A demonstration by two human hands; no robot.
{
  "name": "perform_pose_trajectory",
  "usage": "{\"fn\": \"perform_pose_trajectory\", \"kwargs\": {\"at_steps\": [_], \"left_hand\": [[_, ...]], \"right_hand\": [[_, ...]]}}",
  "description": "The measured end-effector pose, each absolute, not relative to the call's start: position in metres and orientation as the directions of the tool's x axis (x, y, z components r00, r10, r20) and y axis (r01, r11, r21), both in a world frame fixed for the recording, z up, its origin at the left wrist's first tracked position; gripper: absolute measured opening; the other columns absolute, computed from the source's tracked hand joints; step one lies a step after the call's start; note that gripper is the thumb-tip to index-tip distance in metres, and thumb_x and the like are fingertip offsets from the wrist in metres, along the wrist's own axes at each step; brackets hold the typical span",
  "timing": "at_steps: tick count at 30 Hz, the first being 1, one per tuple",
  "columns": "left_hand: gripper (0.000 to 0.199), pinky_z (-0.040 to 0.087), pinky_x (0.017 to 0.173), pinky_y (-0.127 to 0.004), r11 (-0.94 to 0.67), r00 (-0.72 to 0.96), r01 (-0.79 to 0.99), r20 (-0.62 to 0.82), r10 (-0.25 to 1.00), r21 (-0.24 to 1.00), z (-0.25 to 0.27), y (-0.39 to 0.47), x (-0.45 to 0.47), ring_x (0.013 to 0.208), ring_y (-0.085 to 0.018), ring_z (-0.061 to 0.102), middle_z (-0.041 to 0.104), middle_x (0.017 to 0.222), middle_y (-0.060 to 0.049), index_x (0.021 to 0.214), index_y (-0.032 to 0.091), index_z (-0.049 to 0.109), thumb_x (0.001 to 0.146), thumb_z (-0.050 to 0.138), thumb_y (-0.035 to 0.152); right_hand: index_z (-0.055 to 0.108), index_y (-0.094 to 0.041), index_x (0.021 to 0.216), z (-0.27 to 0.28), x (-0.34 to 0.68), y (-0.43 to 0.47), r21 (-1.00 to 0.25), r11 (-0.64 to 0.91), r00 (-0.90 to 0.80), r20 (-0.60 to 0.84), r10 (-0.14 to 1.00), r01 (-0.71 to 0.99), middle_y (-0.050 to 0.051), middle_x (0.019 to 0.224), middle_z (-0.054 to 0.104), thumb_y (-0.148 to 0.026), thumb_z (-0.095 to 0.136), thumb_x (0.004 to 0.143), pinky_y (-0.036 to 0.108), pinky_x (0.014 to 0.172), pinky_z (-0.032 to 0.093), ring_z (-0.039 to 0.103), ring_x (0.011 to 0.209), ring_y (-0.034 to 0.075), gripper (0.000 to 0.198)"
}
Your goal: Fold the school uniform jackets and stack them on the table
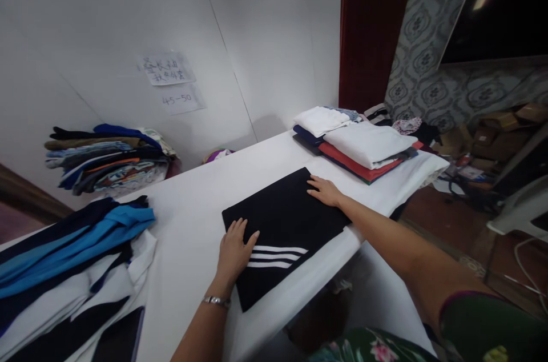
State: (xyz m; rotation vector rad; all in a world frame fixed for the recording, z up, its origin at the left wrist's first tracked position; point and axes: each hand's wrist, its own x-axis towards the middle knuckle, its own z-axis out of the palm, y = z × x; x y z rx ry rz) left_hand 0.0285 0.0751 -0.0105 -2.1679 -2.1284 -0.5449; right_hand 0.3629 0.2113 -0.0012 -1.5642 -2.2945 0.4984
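A black garment [278, 213] with three white stripes lies folded into a flat, roughly rectangular shape on the white-covered table [188, 248]. On its left edge rests my left hand [233, 250], thumb spread from the fingers near the stripes. My right hand [327, 190] lies at the garment's far right side, fingers stretched out over the black cloth. Neither hand grips anything; both are open. How the layers run inside the fold is hidden.
Folded clothes [359, 145] are piled at the table's far right. Loose blue, black and white clothes [107, 230] spread at the left, beside a dark phone [117, 336]. Another clothes stack [111, 156] stands by the wall, under handwritten paper notes [169, 68]. Cardboard boxes [499, 145] lie beyond, right.
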Motion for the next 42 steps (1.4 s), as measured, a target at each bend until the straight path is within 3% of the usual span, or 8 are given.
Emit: {"fn": "perform_pose_trajectory", "kwargs": {"at_steps": [20,26,29,32,36,39,42], "left_hand": [[0.051,0.037,0.109,-0.045,-0.036,-0.03,0.972,0.272,0.962,0.233,-0.008,0.073,0.031,0.136,-0.029,0.04,0.051,0.141,-0.014,0.129,0.013,0.055,0.088,0.05,0.043],[0.046,0.036,0.11,-0.047,-0.031,-0.084,0.939,0.315,0.945,0.342,-0.004,0.072,0.032,0.135,-0.028,0.041,0.053,0.139,-0.012,0.125,0.017,0.058,0.086,0.054,0.042],[0.041,0.032,0.112,-0.047,-0.092,-0.085,0.912,0.403,0.911,0.4,0.008,0.066,0.036,0.134,-0.025,0.043,0.055,0.137,-0.01,0.122,0.02,0.059,0.087,0.052,0.04],[0.037,0.033,0.112,-0.045,-0.241,0.018,0.875,0.47,0.882,0.419,0.023,0.054,0.045,0.13,-0.022,0.048,0.061,0.131,-0.01,0.118,0.02,0.061,0.09,0.048,0.04],[0.037,0.031,0.111,-0.051,-0.436,0.273,0.838,0.438,0.856,0.328,0.034,0.025,0.065,0.128,-0.025,0.05,0.063,0.128,-0.009,0.118,0.02,0.061,0.091,0.049,0.041],[0.043,0.028,0.112,-0.054,-0.53,0.435,0.825,0.38,0.817,0.197,0.03,0.004,0.077,0.13,-0.027,0.048,0.059,0.133,-0.01,0.124,0.021,0.058,0.087,0.055,0.043],[0.049,0.029,0.112,-0.055,-0.548,0.492,0.831,0.338,0.803,0.093,0.021,-0.007,0.081,0.13,-0.03,0.047,0.056,0.136,-0.011,0.128,0.021,0.056,0.083,0.06,0.041]], "right_hand": [[0.047,-0.025,0.14,-0.007,0.362,0.213,-0.5,0.335,-0.338,0.089,0.937,0.798,0.005,0.156,0.028,-0.055,0.042,0.092,0.047,0.116,0.018,0.025,0.143,0.028,0.057],[0.054,-0.024,0.135,-0.001,0.363,0.214,-0.594,0.306,-0.319,0.086,0.944,0.744,0.006,0.153,0.034,-0.057,0.052,0.087,0.048,0.116,0.02,0.03,0.141,0.031,0.059],[0.05,-0.023,0.138,0.01,0.375,0.211,-0.667,0.277,-0.297,0.087,0.951,0.692,0.005,0.15,0.04,-0.056,0.045,0.091,0.044,0.116,0.023,0.033,0.139,0.026,0.058],[0.051,-0.023,0.137,0.027,0.393,0.195,-0.762,0.31,-0.229,0.216,0.949,0.569,0.003,0.15,0.04,-0.054,0.046,0.091,0.042,0.116,0.023,0.032,0.14,0.023,0.056],[0.063,-0.024,0.123,0.039,0.414,0.144,-0.824,0.419,-0.27,0.334,0.903,0.382,0.005,0.131,0.061,-0.047,0.058,0.087,0.044,0.111,0.034,0.052,0.125,0.024,0.043],[0.063,-0.027,0.124,0.031,0.424,0.105,-0.751,0.552,-0.371,0.427,0.825,0.363,0.005,0.129,0.062,-0.042,0.059,0.088,0.044,0.11,0.037,0.052,0.125,0.023,0.039],[0.058,-0.027,0.129,0.015,0.428,0.081,-0.577,0.7,-0.483,0.51,0.711,0.421,0.007,0.136,0.056,-0.036,0.061,0.087,0.048,0.111,0.034,0.043,0.133,0.025,0.043]]}}
